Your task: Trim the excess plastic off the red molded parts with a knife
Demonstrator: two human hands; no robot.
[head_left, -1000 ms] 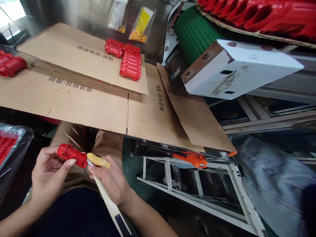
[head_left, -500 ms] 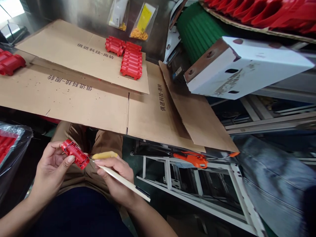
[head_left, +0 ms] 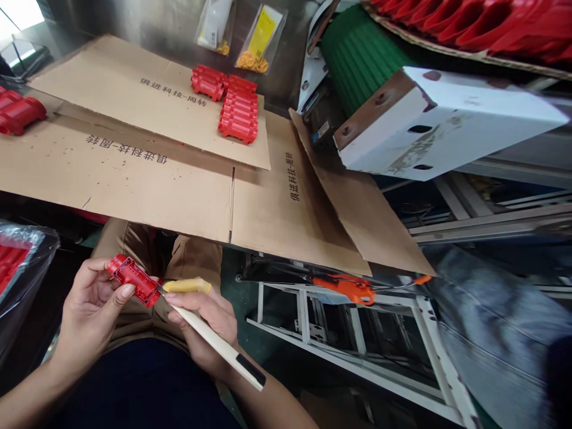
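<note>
Above my lap, my left hand (head_left: 96, 298) is closed on a red plastic housing (head_left: 134, 280), thumb on the near side and fingers behind it. Its hollow, ribbed inside faces up. My right hand (head_left: 208, 319) grips a trimming knife (head_left: 218, 345) with a long cream handle that has a black patch near its back end. The thin dark tip is at the right end of the housing; whether it touches cannot be made out. A yellow finger cot (head_left: 187, 286) covers a finger of my right hand.
Cardboard sheets (head_left: 179, 196) cover the bench, with several red housings (head_left: 239, 113) on top and more red parts (head_left: 20, 113) at left. Bags with yellow rings (head_left: 252, 59) lie behind. A white metal bracket (head_left: 447, 125), an orange-handled tool (head_left: 348, 289) and a person's denim-clad leg (head_left: 496, 333) are at right.
The knife's back end has swung down toward me, and its handle has rolled to show more of the black patch. My right hand has shifted slightly left. The housing has barely moved.
</note>
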